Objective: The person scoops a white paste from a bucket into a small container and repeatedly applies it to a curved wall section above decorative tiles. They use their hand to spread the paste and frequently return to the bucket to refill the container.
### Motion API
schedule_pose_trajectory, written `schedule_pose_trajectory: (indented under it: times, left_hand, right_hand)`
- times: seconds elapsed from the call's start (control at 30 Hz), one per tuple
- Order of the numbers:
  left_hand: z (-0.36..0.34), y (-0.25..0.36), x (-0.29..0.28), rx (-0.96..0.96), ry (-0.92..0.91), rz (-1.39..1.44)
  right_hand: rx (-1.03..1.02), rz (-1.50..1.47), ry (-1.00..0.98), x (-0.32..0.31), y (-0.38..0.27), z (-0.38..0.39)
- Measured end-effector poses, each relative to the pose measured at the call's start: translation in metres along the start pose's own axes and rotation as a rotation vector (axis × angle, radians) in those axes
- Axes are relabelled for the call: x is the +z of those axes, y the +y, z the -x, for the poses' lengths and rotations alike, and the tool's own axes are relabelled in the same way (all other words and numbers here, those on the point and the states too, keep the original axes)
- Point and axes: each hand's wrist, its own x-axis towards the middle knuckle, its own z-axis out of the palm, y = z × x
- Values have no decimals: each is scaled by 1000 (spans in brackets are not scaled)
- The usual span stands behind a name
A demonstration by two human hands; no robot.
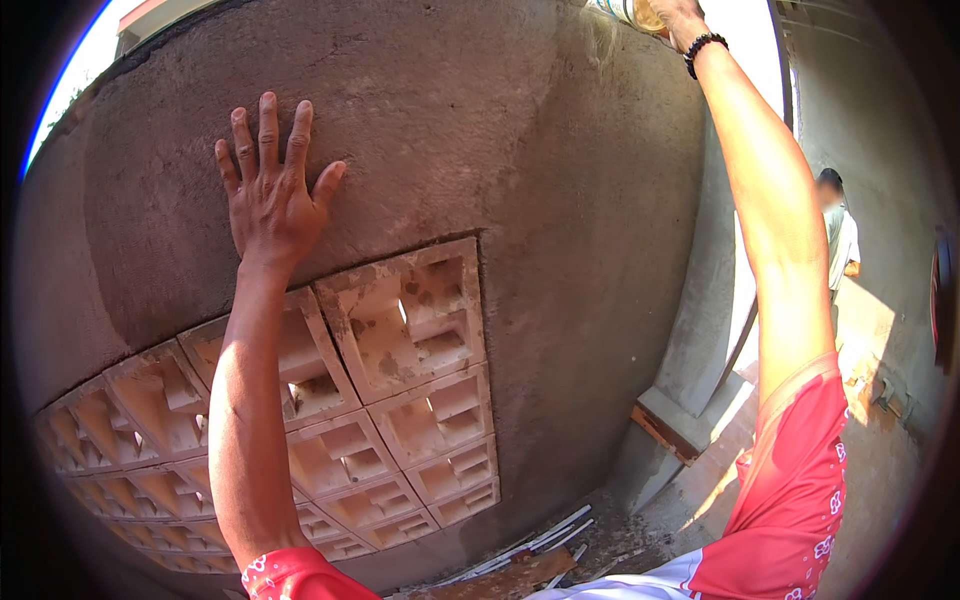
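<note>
My left hand [272,205] lies flat on the grey cement-plastered wall [400,130], fingers spread and nothing in it. My right hand [682,20], with a dark bead bracelet [706,48] at its wrist, is raised to the top right of the wall. Its fingers are closed on a pale round container [643,14], tilted on its side. The picture's upper edge cuts off part of that hand and container, so its exact kind is unclear. Just below the container, a light wet-looking streak [603,42] runs down the plaster.
Pale ventilation blocks [405,320] fill an opening below my left hand. Thin white strips [520,550] and scraps of board lie at the wall's foot. A brown-edged ledge [665,430] stands to the right. Further back on the right is another person [838,235].
</note>
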Motion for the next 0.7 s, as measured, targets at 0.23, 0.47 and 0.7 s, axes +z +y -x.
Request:
schedule_pose_trajectory:
  times: [0.23,0.47,0.7]
  left_hand:
    - [-4,4,5,10,13,-32]
    - [0,-1,7,43,92,-52]
    - [-6,-2,-3,84,109,-99]
  right_hand:
    - [190,-489,151,-25,9,36]
    - [26,-597,132,-59,55,7]
    - [-157,388,-170,-65,79,-31]
